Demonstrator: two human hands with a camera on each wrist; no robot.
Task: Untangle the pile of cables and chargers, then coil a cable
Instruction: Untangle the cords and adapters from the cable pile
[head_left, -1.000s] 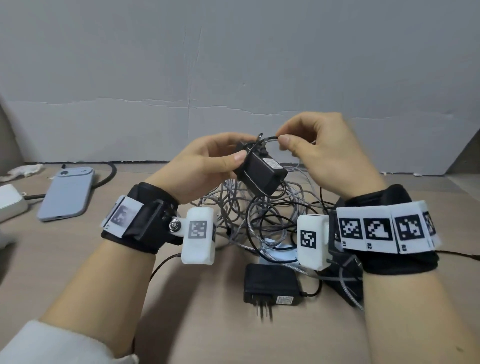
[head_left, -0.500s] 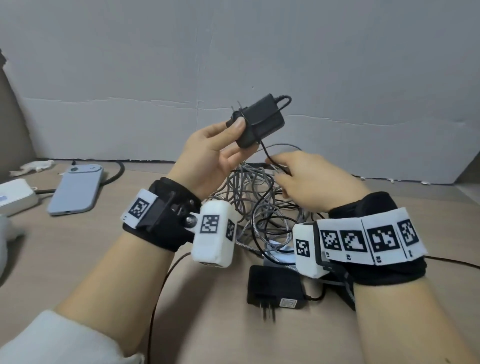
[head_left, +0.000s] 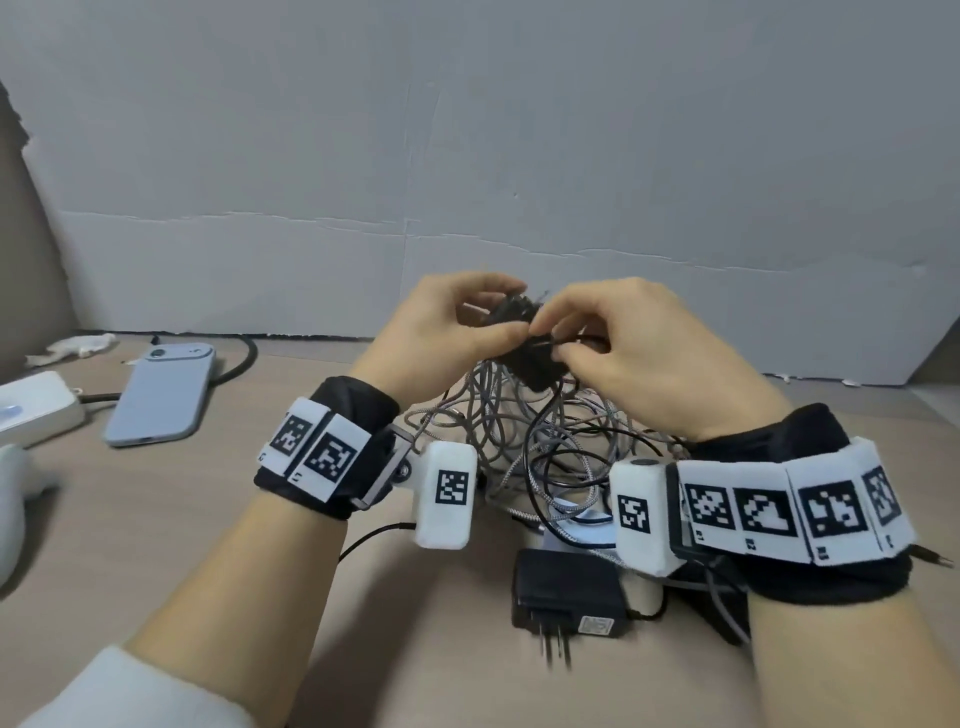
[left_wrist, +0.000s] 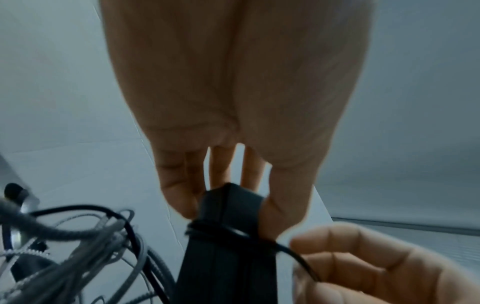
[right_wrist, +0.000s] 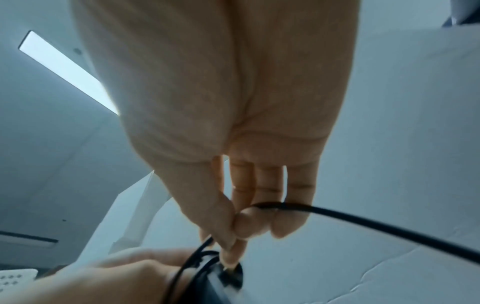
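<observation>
Holding a black charger block (head_left: 524, 338) up above the table, the person's left hand (head_left: 441, 332) grips it between thumb and fingers, as the left wrist view shows most plainly, with the block's end pressed between the thumb on one side and the fingertips on the other. A thin black cord (left_wrist: 291, 253) is wound round the block's middle, and the right hand (head_left: 639, 353) pinches a stretch of that cord between thumb and forefinger, right against the block. Below the hands sits the pile of cables (head_left: 524, 452), grey braided leads and black ones looped through each other, resting on the tan table (head_left: 208, 519) and reaching up toward the lifted block. A second black charger (head_left: 566, 597), prongs toward the viewer, lies flat on the table nearer the person, just in front of the pile. A pale blue phone (head_left: 161, 395) lies face down well off to the left. The step in hand looks to be the untangling: freeing this charger's own cord from around its body. The next move probably calls for the left hand to keep the block steady while the right leads the cord round and off it, loop by loop, and then follows it down into the pile without tightening any knot there. Coiling has not yet begun.
</observation>
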